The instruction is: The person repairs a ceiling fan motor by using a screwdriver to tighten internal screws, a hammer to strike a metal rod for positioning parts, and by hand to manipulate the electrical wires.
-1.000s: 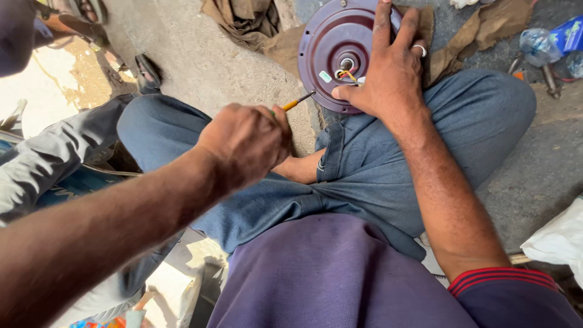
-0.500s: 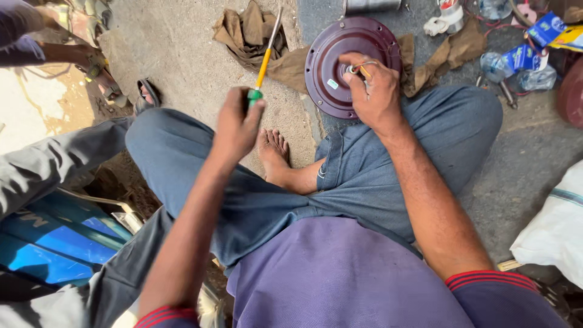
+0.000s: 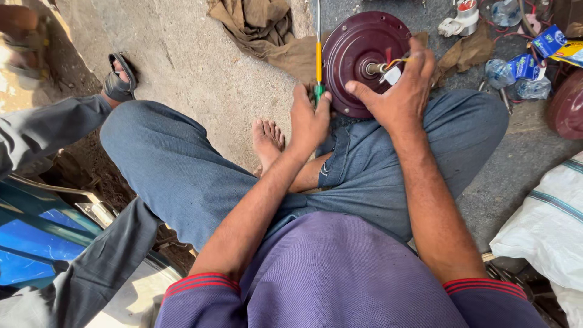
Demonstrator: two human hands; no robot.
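gripping screwdriver in left hand | right hand clasping motor housing

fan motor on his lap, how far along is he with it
Done: the round maroon motor housing rests against the knees, closed, wires out at its shaft. In hand: the right hand steadies it at the wires; the left hand holds a yellow-green screwdriver upright beside it. Left: the screwdriver isn't on any screw yet.

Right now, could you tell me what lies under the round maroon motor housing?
The motor housing rests against the person's knee, with brown cloth spread behind and beside it. The right hand covers its lower edge, so the exact contact underneath stays hidden.
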